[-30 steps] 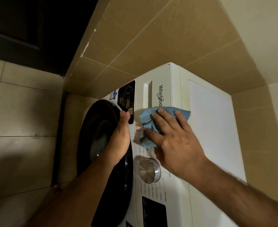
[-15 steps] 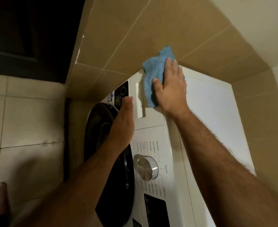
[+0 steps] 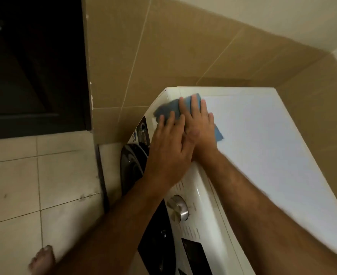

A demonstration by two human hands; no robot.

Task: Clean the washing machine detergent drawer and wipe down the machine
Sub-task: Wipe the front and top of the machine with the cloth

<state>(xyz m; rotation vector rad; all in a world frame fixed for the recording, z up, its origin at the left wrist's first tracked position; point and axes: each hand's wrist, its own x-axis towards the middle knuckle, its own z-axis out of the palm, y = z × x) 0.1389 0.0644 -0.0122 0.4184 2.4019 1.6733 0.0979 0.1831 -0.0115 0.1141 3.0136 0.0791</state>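
My left hand (image 3: 169, 153) has left the door to join my right hand (image 3: 198, 126), both flat on the cloth (image 3: 168, 109) now wiping the washing machine (image 3: 273, 155) top corner.

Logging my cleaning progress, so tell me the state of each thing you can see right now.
Cloth: spread flat on the washer's top front corner, under both hands.
Right hand: flat, pressing the cloth.
Left hand: flat, fingers on the cloth.
Washer door: closed.
Dial: untouched.

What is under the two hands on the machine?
A blue cloth, pressed by the right hand and left hand at the washing machine top's front corner. The drawer front is covered.
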